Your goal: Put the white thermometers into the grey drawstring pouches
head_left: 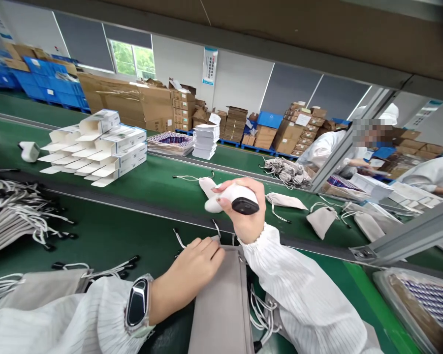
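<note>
My right hand [245,206] is closed around a white handheld device [212,204] with a glossy black end, held up over the green belt. Beneath my left hand [195,263] lies a stack of flat grey drawstring pouches [221,314]; its bent fingers grip the mouth of the top pouch, and the fingertips are partly hidden. White cords with black toggles stick out around the stack. Just behind the device, a pale filled pouch [206,186] rests on the belt. Another white device [29,152] sits far left.
Open white cartons [107,147] are piled at the left on the belt [162,189]. Many pouches [11,216] lie near left, and filled pouches [323,221] at right. A metal post [409,236] and a plastic-wrapped tray [421,305] stand right. A co-worker [325,147] works across.
</note>
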{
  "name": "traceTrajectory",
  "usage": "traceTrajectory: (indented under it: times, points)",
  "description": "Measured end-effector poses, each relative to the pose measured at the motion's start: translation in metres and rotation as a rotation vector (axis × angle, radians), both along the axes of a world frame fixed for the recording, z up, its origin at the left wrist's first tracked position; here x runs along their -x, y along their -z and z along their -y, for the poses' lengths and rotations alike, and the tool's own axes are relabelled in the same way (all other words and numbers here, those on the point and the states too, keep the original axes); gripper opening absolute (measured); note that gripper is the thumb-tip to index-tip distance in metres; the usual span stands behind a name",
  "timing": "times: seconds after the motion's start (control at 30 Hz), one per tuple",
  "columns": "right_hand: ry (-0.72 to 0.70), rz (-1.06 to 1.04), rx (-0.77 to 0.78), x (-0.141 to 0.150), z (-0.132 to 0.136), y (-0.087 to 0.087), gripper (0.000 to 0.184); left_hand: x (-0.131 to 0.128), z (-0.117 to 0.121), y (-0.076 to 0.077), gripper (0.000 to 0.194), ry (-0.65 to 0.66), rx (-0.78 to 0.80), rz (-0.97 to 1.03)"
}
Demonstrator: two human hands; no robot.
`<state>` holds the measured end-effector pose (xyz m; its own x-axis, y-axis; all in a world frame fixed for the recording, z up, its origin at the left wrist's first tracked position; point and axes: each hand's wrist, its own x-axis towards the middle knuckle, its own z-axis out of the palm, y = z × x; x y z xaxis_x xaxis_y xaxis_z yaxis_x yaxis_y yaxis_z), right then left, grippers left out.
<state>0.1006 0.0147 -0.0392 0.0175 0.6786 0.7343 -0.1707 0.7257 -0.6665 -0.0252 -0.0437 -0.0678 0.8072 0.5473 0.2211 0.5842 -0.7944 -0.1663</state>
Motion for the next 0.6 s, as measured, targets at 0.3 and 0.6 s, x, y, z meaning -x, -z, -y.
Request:
traceTrajectory:
  times: [0.3,0.6]
  points:
    - [-0.064,-0.1,0.064,-0.007,-0.024,0.01,0.035,-0.001,-0.001,0.001,0.02,-0.082,0.034,-0.009]
    - [-0.22,-0.34,0.408,-0.011,-0.026,-0.003,0.049,0.012,-0.014,-0.019,0.018,-0.134,0.389,0.129]
